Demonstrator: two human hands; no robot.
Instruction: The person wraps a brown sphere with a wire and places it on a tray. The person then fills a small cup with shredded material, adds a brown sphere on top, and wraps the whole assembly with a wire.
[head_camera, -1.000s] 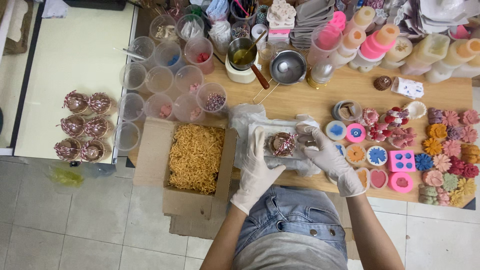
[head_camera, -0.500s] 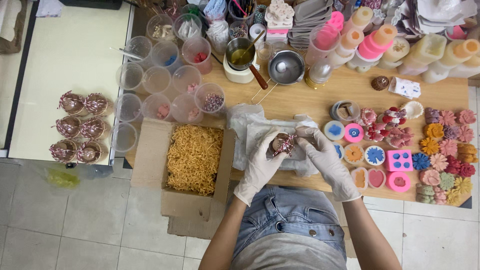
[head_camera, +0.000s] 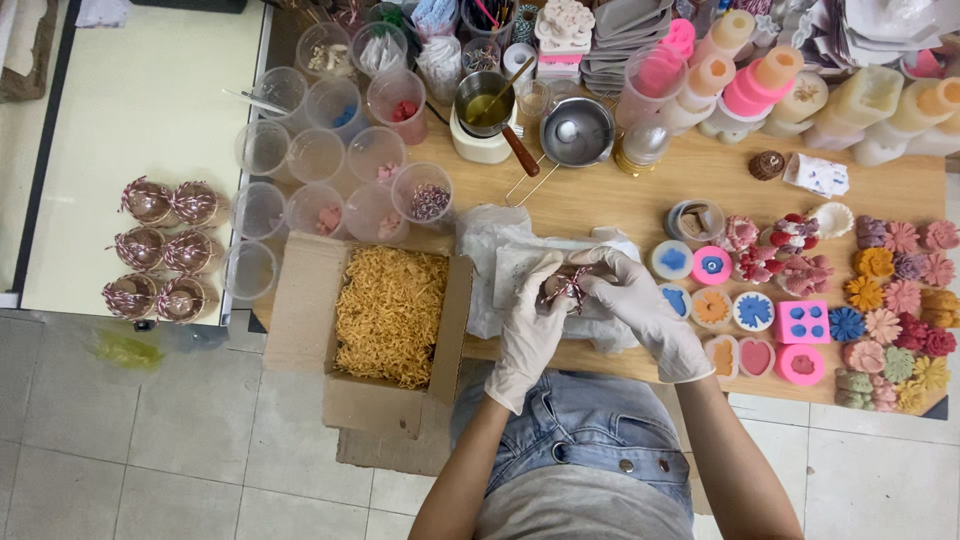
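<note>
Hands are working together over the wooden table (head_camera: 620, 205), both in white gloves. Left hand (head_camera: 528, 330) is cupping a small wrapped bundle (head_camera: 562, 290) from below, fingers curled narrow around it. Right hand (head_camera: 640, 305) is coming in from the other side, fingertips pinching the red-and-white twine at the top of the bundle. Bundle is sitting above a sheet of clear wrap (head_camera: 500, 245) at the table's near edge, just right of the cardboard box (head_camera: 385, 315) of yellow shred.

Risks, as judgement: twine is thin and gloves are slick, so the pinch could be slipping and the tie loosening. Bundle is being held near the table edge; a fumble could be dropping it to the floor or into the box. An elbow swing right could be knocking the small moulds (head_camera: 755, 310).

Counts: six finished wrapped bundles (head_camera: 160, 250) are lying on the pale side surface at left, in two columns of three. Roughly a dozen clear cups (head_camera: 330, 150) are standing behind the box; exact number is hard to tell. One small pot (head_camera: 485, 100) with a brown handle, one steel bowl (head_camera: 577, 130). Many flower-shaped pieces (head_camera: 900, 300) are crowding the right end, too many to count surely.
</note>
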